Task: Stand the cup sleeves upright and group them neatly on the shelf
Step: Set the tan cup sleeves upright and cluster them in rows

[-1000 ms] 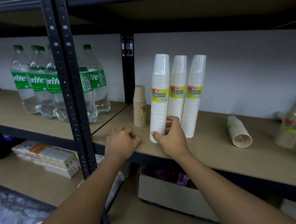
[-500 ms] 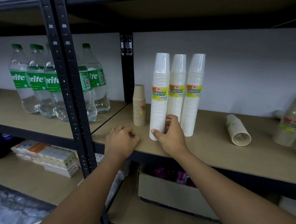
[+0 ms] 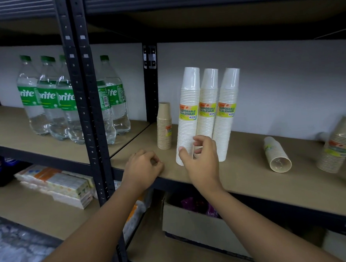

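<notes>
The left hand [image 3: 143, 167] rests curled and empty on the shelf [image 3: 252, 178] edge, seemingly as a brace, while the right hand [image 3: 200, 159], fingers loosely spread and holding nothing, hovers at three upright white cup stacks [image 3: 207, 112], and one fallen stack [image 3: 277, 154] lies farther right.

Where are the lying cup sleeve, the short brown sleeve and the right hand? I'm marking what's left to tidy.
lying cup sleeve [image 3: 276, 155], head view, on its side wall.
short brown sleeve [image 3: 164, 127], head view, mid-stack.
right hand [image 3: 202, 161], head view, back of the hand.
</notes>
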`<control>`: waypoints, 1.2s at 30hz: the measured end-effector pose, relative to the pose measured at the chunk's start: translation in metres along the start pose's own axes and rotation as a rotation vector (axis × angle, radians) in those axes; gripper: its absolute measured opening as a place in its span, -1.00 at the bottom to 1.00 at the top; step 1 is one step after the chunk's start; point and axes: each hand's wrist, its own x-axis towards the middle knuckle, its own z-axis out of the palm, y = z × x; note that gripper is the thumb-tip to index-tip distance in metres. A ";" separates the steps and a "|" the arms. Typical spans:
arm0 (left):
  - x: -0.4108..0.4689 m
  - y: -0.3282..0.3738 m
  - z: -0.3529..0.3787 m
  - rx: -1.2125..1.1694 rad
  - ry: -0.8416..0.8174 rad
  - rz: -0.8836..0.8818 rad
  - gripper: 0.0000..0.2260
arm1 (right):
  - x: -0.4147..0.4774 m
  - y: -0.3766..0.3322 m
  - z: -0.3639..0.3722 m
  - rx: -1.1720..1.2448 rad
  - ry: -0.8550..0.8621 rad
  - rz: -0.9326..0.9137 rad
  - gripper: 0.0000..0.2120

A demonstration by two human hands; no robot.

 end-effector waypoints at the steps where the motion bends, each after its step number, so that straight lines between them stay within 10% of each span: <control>1: -0.002 -0.003 -0.005 -0.025 0.006 0.007 -0.84 | -0.004 -0.008 0.003 0.024 0.006 -0.031 -0.63; 11: -0.004 -0.031 -0.045 -0.100 0.023 -0.052 -0.93 | -0.008 -0.040 0.072 0.074 -0.136 -0.066 -0.64; 36: 0.043 -0.053 -0.007 0.048 -0.028 -0.008 -0.76 | 0.062 0.010 0.151 -0.059 0.115 0.024 -0.47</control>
